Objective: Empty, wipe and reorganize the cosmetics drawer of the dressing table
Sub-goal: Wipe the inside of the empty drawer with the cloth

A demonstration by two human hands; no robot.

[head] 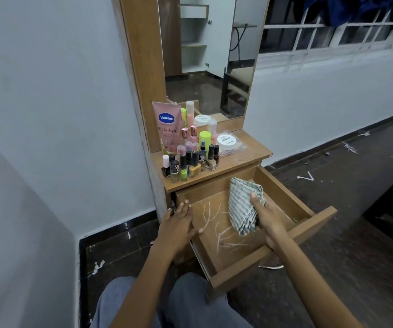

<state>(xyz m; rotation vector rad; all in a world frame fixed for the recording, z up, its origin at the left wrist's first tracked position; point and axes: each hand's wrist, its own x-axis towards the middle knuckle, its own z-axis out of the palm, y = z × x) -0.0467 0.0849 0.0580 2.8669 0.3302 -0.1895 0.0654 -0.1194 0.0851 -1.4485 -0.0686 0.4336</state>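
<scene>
I see the drawer pulled well out of the dressing desk, its wooden floor bare of cosmetics and marked with pale scratchy streaks across the middle. Inside it, toward the back right, my right hand grips a folded striped cloth, fingers curled around its right edge and the thumb lying on top, so the cloth stands partly lifted against the drawer floor. My left hand rests on the drawer's left wall with fingers straight and spread, the thumb reaching over the edge into the drawer.

Just above the drawer, the desk top carries the cosmetics, crowded on its left half: a front row of nail polish bottles, behind them small pink-capped perfume bottles and a lime-green bottle, and at the back a tall pink Vaseline tube leaning against the wooden frame. To their right lies a clear flat case with a round white jar on it. A mirror rises behind the desk. My knees in grey trousers show at the bottom, over a dark floor flecked with white scraps.
</scene>
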